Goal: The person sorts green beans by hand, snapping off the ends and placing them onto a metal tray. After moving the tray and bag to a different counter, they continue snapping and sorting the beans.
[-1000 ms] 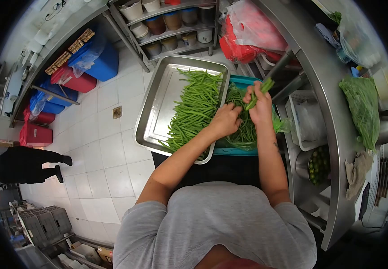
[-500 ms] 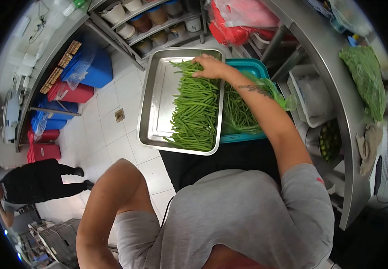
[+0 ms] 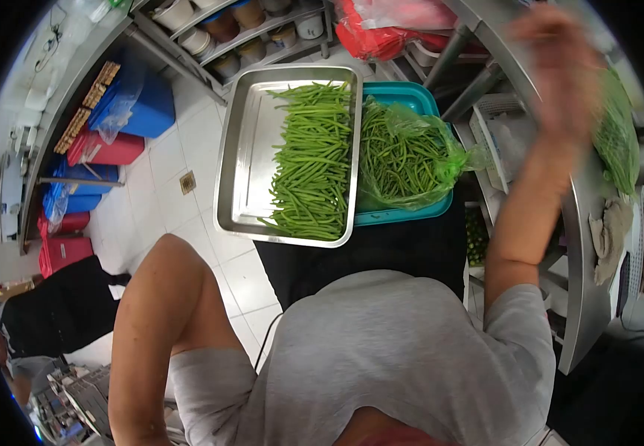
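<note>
Green beans (image 3: 313, 160) lie in a long row along the right half of a shallow steel tray (image 3: 251, 156). Beside it, a teal tray (image 3: 404, 215) bears an opened clear-green plastic bag (image 3: 452, 178) with more green beans (image 3: 400, 152) inside. My right hand (image 3: 560, 74) is raised at the upper right, in front of the steel counter and near a bag of greens (image 3: 616, 141). Motion smears its fingers, so what they hold, if anything, cannot be made out. Of my left arm only the bent elbow and part of the forearm show; that hand is out of frame.
A steel counter (image 3: 578, 245) runs along the right with a cloth (image 3: 610, 238) on it. Shelves with tubs (image 3: 251, 52) stand behind the trays. Blue bins (image 3: 147, 108) and red bins (image 3: 65, 256) line the left. Another person (image 3: 58, 308) is at the lower left.
My right hand has left the top of the bean row and swung up and right over the counter side. The beans in the steel tray look much the same.
</note>
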The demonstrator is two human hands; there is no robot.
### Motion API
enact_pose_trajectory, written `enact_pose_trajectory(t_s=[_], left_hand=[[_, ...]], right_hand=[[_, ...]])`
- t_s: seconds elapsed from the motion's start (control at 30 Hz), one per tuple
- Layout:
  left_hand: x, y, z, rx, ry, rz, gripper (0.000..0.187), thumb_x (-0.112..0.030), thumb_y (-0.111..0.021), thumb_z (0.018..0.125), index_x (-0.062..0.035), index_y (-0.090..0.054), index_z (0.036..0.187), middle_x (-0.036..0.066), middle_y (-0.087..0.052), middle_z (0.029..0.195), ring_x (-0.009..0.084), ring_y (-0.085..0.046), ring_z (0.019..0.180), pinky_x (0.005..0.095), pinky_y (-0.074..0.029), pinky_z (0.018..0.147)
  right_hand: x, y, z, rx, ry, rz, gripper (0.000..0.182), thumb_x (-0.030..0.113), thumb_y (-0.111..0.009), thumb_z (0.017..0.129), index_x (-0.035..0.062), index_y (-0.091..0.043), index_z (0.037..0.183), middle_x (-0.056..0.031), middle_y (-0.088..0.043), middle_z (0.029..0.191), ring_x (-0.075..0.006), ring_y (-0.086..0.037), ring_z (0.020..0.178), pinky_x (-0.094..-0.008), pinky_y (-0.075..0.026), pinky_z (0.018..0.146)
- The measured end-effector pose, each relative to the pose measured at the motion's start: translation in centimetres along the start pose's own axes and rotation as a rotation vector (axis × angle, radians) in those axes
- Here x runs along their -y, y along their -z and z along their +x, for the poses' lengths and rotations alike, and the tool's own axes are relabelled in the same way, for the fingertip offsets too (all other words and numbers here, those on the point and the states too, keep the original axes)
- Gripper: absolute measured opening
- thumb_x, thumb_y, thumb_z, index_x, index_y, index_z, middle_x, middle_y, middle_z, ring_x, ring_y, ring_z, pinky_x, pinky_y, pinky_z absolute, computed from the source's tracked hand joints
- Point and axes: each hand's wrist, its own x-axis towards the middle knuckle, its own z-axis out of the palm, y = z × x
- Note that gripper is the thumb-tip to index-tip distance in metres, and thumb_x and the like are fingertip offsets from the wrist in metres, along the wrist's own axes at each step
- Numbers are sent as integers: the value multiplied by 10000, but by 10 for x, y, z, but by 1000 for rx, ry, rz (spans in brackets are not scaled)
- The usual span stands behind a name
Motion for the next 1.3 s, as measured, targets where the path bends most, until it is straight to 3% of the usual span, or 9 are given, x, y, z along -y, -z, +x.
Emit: enact_pose_trajectory(t_s=[0.13, 0.23, 0.33, 0.37, 0.43, 0.6, 0.73, 1.07, 1.3], left_hand=[[28, -8, -5, 17, 61, -174, 60, -87, -550, 758, -39, -582, 773, 78, -573, 739, 253, -562, 584, 337, -442, 511], [64, -27, -29, 18, 178, -342, 81, -106, -556, 794, -40, -598, 814, 89, -601, 789, 271, -579, 609, 351, -464, 534], [144, -76, -61, 60, 646, -404, 102, -125, -561, 830, -42, -614, 855, 100, -629, 838, 288, -596, 634, 365, -487, 556], [174, -96, -65, 203, 1001, -436, 187, -209, -615, 818, -33, -627, 880, 142, -630, 814, 321, -621, 731, 411, -493, 639], [228, -165, -94, 331, 1135, 18, 113, -68, -561, 764, -6, -604, 848, 153, -588, 840, 346, -602, 833, 447, -477, 703], [296, -265, -126, 339, 1119, 256, 310, -72, -596, 728, -43, -600, 1036, 160, -564, 1029, 336, -571, 968, 438, -471, 812], [308, -289, -132, 382, 1026, 430, 359, -108, -596, 745, -86, -583, 1104, 134, -526, 1132, 310, -532, 1033, 425, -452, 840], [304, -294, -138, 327, 958, 469, 264, -153, -545, 791, -137, -658, 1029, 115, -499, 1167, 286, -515, 1021, 399, -438, 838], [301, -294, -132, 265, 885, 522, 203, -156, -551, 772, -88, -660, 930, 112, -499, 1150, 270, -493, 1035, 375, -431, 845]], right_hand=[[75, 52, 23, -98, 349, -309, 315, 314, -539, 921, 10, -601, 971, -73, -602, 886, -153, -583, 777, -287, -475, 736], [105, 72, 29, -30, 439, -511, 320, 318, -537, 920, 8, -601, 967, -75, -602, 881, -155, -583, 771, -288, -474, 731], [113, 81, 28, 52, 410, -649, 325, 322, -535, 919, 7, -601, 964, -77, -601, 876, -156, -582, 766, -288, -474, 725], [113, 85, 28, 79, 392, -685, 326, 323, -535, 919, 7, -602, 963, -77, -601, 874, -157, -582, 764, -289, -474, 724], [110, 87, 24, 116, 348, -740, 330, 326, -533, 918, 6, -602, 961, -79, -601, 870, -158, -582, 760, -289, -473, 720], [110, 97, 21, 141, 302, -810, 338, 332, -530, 916, 4, -602, 955, -82, -600, 861, -160, -581, 750, -291, -472, 711], [117, 103, 19, 154, 299, -830, 345, 337, -527, 915, 2, -603, 951, -84, -600, 854, -162, -581, 743, -292, -472, 704], [131, 112, 24, 175, 284, -848, 363, 349, -520, 911, -3, -604, 940, -91, -598, 837, -167, -580, 723, -295, -470, 687], [135, 112, 22, 191, 267, -841, 375, 358, -515, 908, -6, -605, 932, -95, -598, 825, -171, -579, 710, -297, -469, 674]])
